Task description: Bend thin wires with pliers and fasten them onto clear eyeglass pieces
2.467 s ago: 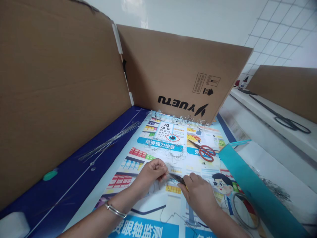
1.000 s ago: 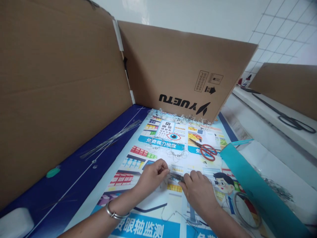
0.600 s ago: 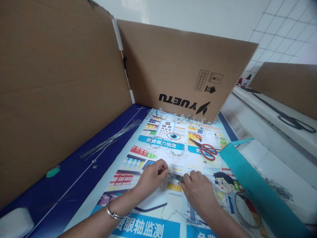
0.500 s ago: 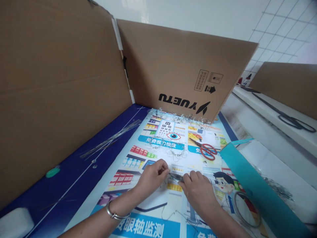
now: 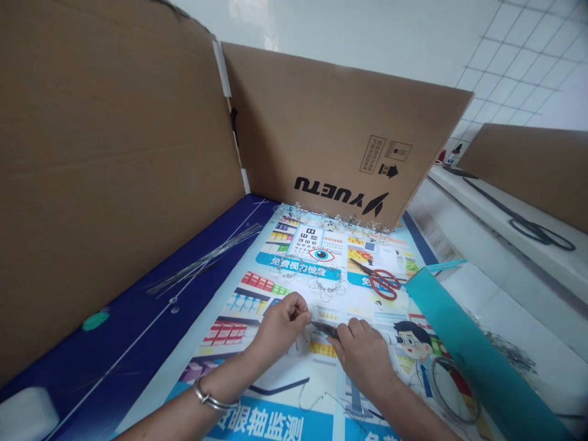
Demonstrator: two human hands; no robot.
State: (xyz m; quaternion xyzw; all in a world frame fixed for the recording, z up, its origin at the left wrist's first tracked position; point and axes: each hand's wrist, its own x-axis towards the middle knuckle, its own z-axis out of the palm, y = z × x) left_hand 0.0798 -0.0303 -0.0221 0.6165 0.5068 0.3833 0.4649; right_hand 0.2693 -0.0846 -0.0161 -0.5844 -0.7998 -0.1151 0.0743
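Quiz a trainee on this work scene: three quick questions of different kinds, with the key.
1. True or false: a small dark tool lies between the left hand and the right hand.
2. Which wrist wears the metal bangle, left or right?
3. Fill in the blank: the word printed on the cardboard panel facing the person is ____.

Key: 1. True. 2. Left. 3. YUETU.
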